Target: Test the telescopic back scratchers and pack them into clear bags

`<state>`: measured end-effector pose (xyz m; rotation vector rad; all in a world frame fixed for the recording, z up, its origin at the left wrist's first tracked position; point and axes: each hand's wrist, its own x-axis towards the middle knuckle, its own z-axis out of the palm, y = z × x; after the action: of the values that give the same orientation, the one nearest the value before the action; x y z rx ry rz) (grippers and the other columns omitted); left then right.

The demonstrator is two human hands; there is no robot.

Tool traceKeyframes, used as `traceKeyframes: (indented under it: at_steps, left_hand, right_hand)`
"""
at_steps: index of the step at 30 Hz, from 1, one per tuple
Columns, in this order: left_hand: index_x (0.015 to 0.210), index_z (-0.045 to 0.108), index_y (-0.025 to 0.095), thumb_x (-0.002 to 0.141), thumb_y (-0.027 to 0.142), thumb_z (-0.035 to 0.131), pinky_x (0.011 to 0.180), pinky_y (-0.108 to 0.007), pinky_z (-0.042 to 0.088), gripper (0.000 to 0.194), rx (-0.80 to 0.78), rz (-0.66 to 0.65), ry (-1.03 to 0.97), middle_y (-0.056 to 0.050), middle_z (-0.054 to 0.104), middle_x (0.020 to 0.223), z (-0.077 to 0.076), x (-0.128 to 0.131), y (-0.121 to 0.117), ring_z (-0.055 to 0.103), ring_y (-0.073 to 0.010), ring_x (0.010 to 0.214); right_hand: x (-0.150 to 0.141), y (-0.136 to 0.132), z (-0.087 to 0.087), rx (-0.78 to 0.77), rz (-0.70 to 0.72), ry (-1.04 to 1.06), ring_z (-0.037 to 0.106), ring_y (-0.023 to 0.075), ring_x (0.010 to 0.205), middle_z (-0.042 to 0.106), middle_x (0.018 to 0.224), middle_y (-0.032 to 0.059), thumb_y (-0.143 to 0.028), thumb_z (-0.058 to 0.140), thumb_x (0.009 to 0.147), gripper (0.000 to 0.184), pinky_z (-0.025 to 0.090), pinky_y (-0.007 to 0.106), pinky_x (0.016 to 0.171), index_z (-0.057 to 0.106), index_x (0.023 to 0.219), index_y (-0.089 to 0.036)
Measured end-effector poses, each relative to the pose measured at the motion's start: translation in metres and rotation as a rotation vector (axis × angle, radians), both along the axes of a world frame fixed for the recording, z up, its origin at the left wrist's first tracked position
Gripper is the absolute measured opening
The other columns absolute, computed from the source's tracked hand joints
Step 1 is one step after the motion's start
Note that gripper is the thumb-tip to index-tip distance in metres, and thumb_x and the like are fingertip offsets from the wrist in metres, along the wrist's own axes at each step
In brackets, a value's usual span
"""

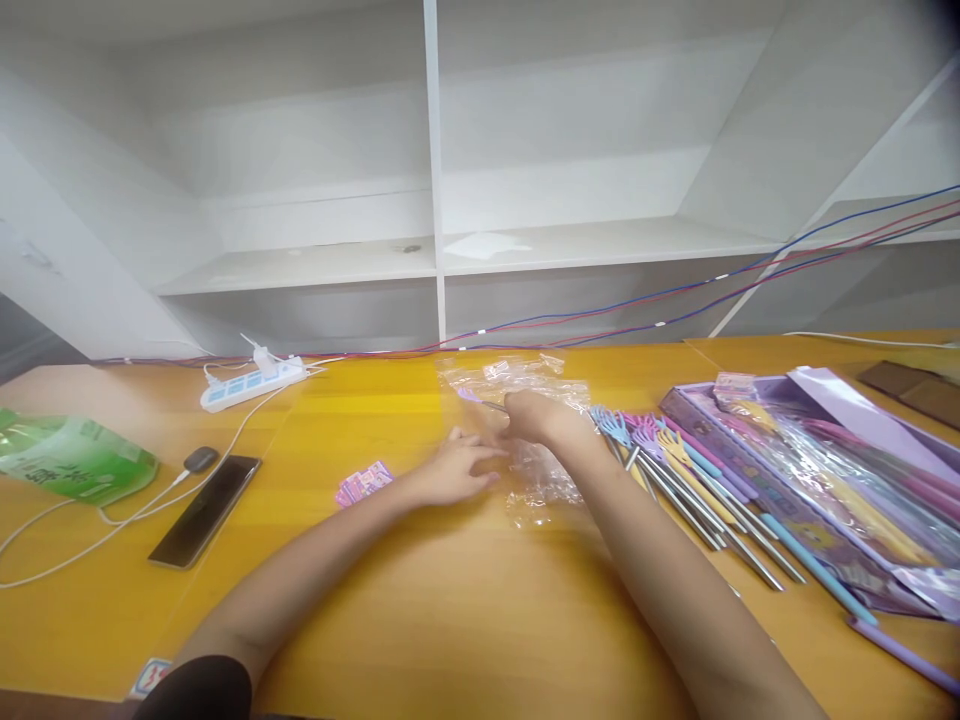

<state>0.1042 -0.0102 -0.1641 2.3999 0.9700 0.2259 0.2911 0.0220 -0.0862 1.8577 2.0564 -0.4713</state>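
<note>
My right hand [534, 415] is closed around a back scratcher [491, 405], its small purple head and a bit of metal rod poking out to the left. Under that hand lie clear plastic bags [555, 470], spread across the tabletop. Just to the left and nearer me, my left hand [459, 468] hovers over or rests on the table with fingers apart, holding nothing. Beside its wrist is a small pile of pink and purple printed cards [365, 483]. Several back scratchers [690, 480] with blue, pink and yellow hand-shaped heads and metal rods lie right of the bags.
At right stands an open purple printed box [795, 530] holding bagged scratchers. A black phone [204, 512], a green pouch [82, 460], white cables and a power strip [255, 383] occupy the left. Shelving [322, 262] rises behind, with coloured wires along it.
</note>
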Motion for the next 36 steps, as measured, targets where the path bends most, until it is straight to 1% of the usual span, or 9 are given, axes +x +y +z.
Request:
traceKeyframes:
  at_steps: [4, 6, 9, 12, 16, 21, 27, 32, 36]
  left_hand:
    - [0.151, 0.067, 0.032, 0.102, 0.040, 0.062, 0.118, -0.059, 0.039, 0.049, -0.064, 0.059, -0.080, -0.011, 0.065, 0.147, -0.002, 0.004, 0.000, 0.053, -0.0362, 0.128]
    - [0.144, 0.073, 0.030, 0.098, 0.034, 0.067, 0.121, -0.059, 0.036, 0.047, -0.147, 0.106, -0.186, -0.011, 0.068, 0.142, -0.004, 0.006, 0.001, 0.054, -0.0365, 0.129]
    - [0.129, 0.081, 0.023, 0.089, 0.021, 0.071, 0.121, -0.051, 0.038, 0.042, -0.308, 0.201, -0.374, -0.011, 0.074, 0.131, -0.008, 0.010, 0.002, 0.059, -0.0329, 0.126]
    - [0.129, 0.080, 0.017, 0.088, 0.020, 0.065, 0.102, -0.040, 0.052, 0.043, -0.401, 0.275, -0.459, -0.010, 0.078, 0.118, -0.013, 0.012, 0.004, 0.066, -0.0242, 0.102]
    - [0.129, 0.080, 0.017, 0.085, 0.023, 0.066, 0.081, -0.030, 0.051, 0.046, -0.486, 0.324, -0.530, -0.007, 0.077, 0.102, -0.014, 0.011, 0.004, 0.061, -0.0165, 0.081]
    - [0.117, 0.083, 0.017, 0.077, 0.016, 0.067, 0.086, -0.030, 0.052, 0.043, -0.563, 0.309, -0.607, -0.008, 0.080, 0.112, -0.013, 0.011, 0.003, 0.066, -0.0183, 0.092]
    - [0.101, 0.083, 0.015, 0.073, 0.013, 0.066, 0.083, -0.030, 0.052, 0.033, -0.611, 0.320, -0.644, -0.010, 0.080, 0.108, -0.019, 0.015, 0.001, 0.067, -0.0199, 0.094]
    - [0.092, 0.078, 0.018, 0.071, 0.011, 0.068, 0.091, -0.031, 0.053, 0.024, -0.566, 0.354, -0.695, -0.008, 0.077, 0.128, -0.011, 0.013, 0.002, 0.067, -0.0216, 0.106]
    - [0.093, 0.071, 0.019, 0.076, 0.011, 0.069, 0.099, -0.032, 0.050, 0.019, -0.493, 0.412, -0.794, -0.008, 0.076, 0.126, -0.006, 0.009, 0.008, 0.066, -0.0224, 0.116]
  right_hand:
    - [-0.003, -0.001, 0.002, -0.085, -0.010, -0.044, 0.068, 0.0218, 0.117, 0.066, 0.133, 0.0119, -0.044, 0.068, 0.104, 0.042, 0.061, 0.043, 0.101, 0.065, 0.135, -0.015]
    - [-0.004, -0.001, 0.002, -0.097, 0.002, -0.031, 0.067, 0.0221, 0.118, 0.066, 0.134, 0.0124, -0.044, 0.068, 0.104, 0.043, 0.061, 0.043, 0.101, 0.065, 0.136, -0.015]
    - [-0.004, 0.000, 0.000, -0.100, 0.027, 0.004, 0.068, 0.0216, 0.117, 0.066, 0.134, 0.0123, -0.045, 0.067, 0.105, 0.042, 0.061, 0.043, 0.101, 0.066, 0.135, -0.015]
    - [0.000, 0.001, -0.001, -0.092, 0.040, 0.027, 0.068, 0.0211, 0.115, 0.067, 0.132, 0.0114, -0.046, 0.066, 0.105, 0.042, 0.061, 0.043, 0.101, 0.066, 0.134, -0.015]
    - [0.002, 0.003, -0.002, -0.088, 0.044, 0.031, 0.068, 0.0212, 0.115, 0.067, 0.131, 0.0111, -0.046, 0.066, 0.105, 0.042, 0.061, 0.043, 0.101, 0.066, 0.133, -0.015]
    - [-0.004, 0.004, -0.005, -0.099, 0.049, 0.001, 0.068, 0.0213, 0.116, 0.067, 0.133, 0.0116, -0.046, 0.066, 0.105, 0.041, 0.060, 0.043, 0.101, 0.066, 0.134, -0.016]
    - [-0.006, 0.002, -0.007, -0.142, 0.091, -0.029, 0.068, 0.0221, 0.117, 0.067, 0.133, 0.0121, -0.045, 0.068, 0.104, 0.043, 0.060, 0.044, 0.101, 0.066, 0.134, -0.014]
    - [-0.006, -0.001, -0.006, -0.114, 0.090, -0.004, 0.068, 0.0219, 0.117, 0.066, 0.133, 0.0122, -0.045, 0.068, 0.104, 0.043, 0.061, 0.043, 0.101, 0.066, 0.135, -0.015]
    - [-0.002, -0.006, -0.003, -0.026, 0.076, 0.041, 0.069, 0.0198, 0.112, 0.068, 0.127, 0.0108, -0.045, 0.067, 0.105, 0.040, 0.061, 0.041, 0.098, 0.067, 0.131, -0.015]
